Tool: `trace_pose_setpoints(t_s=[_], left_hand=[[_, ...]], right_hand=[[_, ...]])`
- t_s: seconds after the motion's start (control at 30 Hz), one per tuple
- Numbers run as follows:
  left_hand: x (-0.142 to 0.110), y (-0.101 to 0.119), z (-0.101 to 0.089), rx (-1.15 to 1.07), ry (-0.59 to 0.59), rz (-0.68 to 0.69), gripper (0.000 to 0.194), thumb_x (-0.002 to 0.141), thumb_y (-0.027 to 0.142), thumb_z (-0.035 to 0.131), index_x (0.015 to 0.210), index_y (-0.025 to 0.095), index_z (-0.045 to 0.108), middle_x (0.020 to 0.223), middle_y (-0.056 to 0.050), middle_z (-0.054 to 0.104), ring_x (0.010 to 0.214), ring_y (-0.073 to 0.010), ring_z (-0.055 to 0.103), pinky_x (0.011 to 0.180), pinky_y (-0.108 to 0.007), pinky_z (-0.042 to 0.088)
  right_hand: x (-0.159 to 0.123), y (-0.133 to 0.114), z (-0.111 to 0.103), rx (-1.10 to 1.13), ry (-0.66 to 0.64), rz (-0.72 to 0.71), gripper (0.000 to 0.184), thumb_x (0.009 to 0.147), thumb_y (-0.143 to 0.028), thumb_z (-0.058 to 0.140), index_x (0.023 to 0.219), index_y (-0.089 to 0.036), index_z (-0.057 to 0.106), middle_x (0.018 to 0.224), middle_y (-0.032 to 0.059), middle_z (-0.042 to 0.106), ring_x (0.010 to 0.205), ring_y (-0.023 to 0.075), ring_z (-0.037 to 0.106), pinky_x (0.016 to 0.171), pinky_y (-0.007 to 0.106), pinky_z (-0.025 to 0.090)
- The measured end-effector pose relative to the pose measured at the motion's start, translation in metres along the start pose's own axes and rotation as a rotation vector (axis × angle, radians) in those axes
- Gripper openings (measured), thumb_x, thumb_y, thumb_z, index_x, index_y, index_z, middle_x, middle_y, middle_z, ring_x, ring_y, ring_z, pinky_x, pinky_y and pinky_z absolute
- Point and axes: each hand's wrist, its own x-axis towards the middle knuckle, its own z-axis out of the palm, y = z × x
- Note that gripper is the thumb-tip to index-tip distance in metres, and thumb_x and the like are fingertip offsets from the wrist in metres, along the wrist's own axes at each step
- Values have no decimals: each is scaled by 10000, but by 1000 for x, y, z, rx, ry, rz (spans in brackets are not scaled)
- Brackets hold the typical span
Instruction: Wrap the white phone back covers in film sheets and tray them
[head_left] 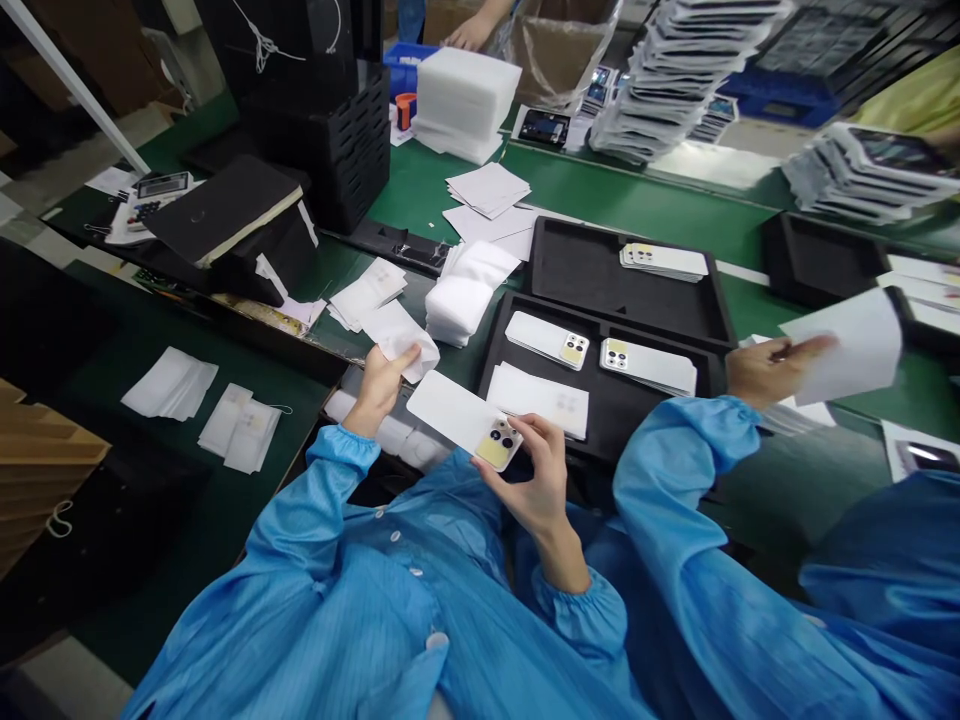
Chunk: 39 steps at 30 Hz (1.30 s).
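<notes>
My right hand [536, 470] grips a white phone back cover [450, 410] by its camera end, thumb and fingers on the edges. A thin white sleeve [401, 338] is pinched in my left hand [381, 385], just up and left of the cover. Behind my right hand lies a black tray [525, 380] with stacks of similar phone back covers [551, 338] and a white sleeved stack [536, 400]. A pile of white sleeves [459, 305] stands beyond my left hand, beside some covers in sleeves [367, 293].
At right, a co-worker's hand [776, 370] holds a white sheet [851, 345]. A second black tray [577, 290] sits behind the first. Farther back are a foam sheet stack [465, 95], a black box [232, 225] and tall piles of packed parts [667, 80]. Sleeved stacks [171, 383] lie at left.
</notes>
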Motion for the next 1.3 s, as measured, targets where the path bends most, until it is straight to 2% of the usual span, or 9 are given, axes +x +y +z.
trace_pose_setpoints(t_s=[0.13, 0.23, 0.33, 0.47, 0.63, 0.9, 1.0, 1.13, 1.3], left_hand=[[-3, 2, -3, 56, -26, -2, 671, 552, 464, 1133, 1084, 166, 852, 1266, -160, 852, 1247, -367, 799, 1136, -446, 602], [-6, 5, -4, 67, -54, -21, 716, 541, 471, 1138, 1109, 141, 854, 1266, -177, 849, 1225, -373, 802, 1118, -451, 608], [-8, 9, -6, 70, -80, -88, 732, 557, 443, 1141, 1143, 122, 841, 1253, -180, 850, 1219, -369, 801, 1119, -461, 611], [-8, 13, -10, 48, -50, -159, 687, 587, 394, 1135, 1145, 130, 834, 1250, -162, 855, 1220, -366, 801, 1130, -482, 619], [-9, 13, -12, 47, -46, -134, 602, 687, 364, 1095, 1173, 130, 826, 1290, -170, 842, 1287, -373, 777, 1180, -508, 598], [-10, 5, -14, 57, -39, -100, 628, 700, 387, 1092, 1196, 118, 817, 1309, -170, 835, 1349, -367, 742, 1214, -473, 554], [-10, 5, -13, 36, -32, -124, 539, 767, 337, 1058, 1192, 111, 815, 1304, -169, 836, 1362, -351, 738, 1230, -458, 546], [-12, 11, -13, -20, -37, -249, 377, 938, 278, 929, 1248, 107, 800, 1255, -164, 847, 1312, -316, 770, 1208, -452, 584], [-12, 15, -11, -97, -12, -346, 299, 1062, 229, 778, 1333, 103, 762, 1212, -158, 854, 1212, -268, 813, 1129, -399, 644]], right_hand=[[3, -2, -3, -52, 9, -99, 670, 871, -400, 922, 1495, -340, 682, 1317, 126, 632, 1241, 362, 670, 1067, 592, 642], [4, -1, -2, -70, 23, -87, 679, 881, -411, 914, 1509, -329, 669, 1325, 133, 625, 1250, 363, 666, 1038, 581, 658], [4, 1, 0, -107, 37, -111, 683, 910, -406, 898, 1534, -288, 648, 1329, 140, 620, 1250, 357, 665, 1038, 583, 654], [3, 1, 3, -140, 66, -158, 676, 936, -348, 894, 1555, -275, 633, 1333, 143, 608, 1236, 340, 667, 1039, 569, 651], [-2, 4, 7, -83, 77, -93, 707, 905, -350, 928, 1545, -278, 637, 1372, 147, 594, 1271, 352, 662, 1025, 578, 666], [-8, 6, 13, 31, 71, 21, 680, 894, -407, 934, 1498, -263, 656, 1386, 143, 604, 1315, 355, 658, 993, 544, 683], [-7, 7, 12, 3, 66, 19, 663, 903, -424, 923, 1485, -256, 656, 1386, 148, 602, 1321, 354, 658, 1005, 552, 681], [-5, 12, 7, -46, 66, -1, 659, 908, -436, 915, 1483, -250, 653, 1381, 152, 608, 1329, 358, 656, 1071, 596, 655], [-1, 14, 2, -59, 80, -37, 671, 900, -388, 921, 1500, -255, 652, 1383, 151, 614, 1323, 370, 657, 1086, 612, 640]])
